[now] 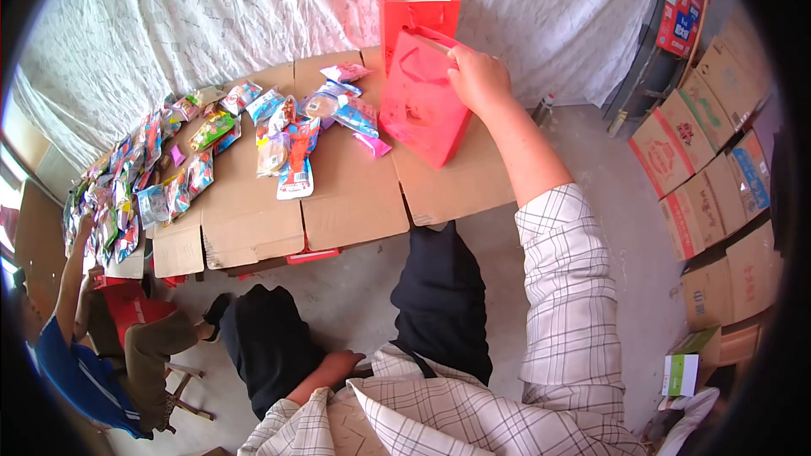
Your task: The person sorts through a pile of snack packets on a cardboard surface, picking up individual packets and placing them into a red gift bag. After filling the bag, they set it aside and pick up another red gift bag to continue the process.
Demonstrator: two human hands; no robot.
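Note:
My right hand (478, 78) is closed on the top edge of a red paper gift bag (425, 110), which tilts on the cardboard-covered table. Just behind it stand more red gift bags (420, 10), pressed close together. To the left of the held bag lies a small group of snack packets (321, 106), among them a pink one (372, 143) and a blue and red one (297, 160). My left hand (340, 365) rests low at my lap, close to my dark trousers; its fingers are mostly hidden.
A big heap of packaged snacks (127, 177) covers the table's left end, where a person in a blue shirt (80, 384) reaches in, with a red bag (135, 304) close by. Stacked cartons (705, 194) line the right side. A white curtain (211, 8) hangs behind.

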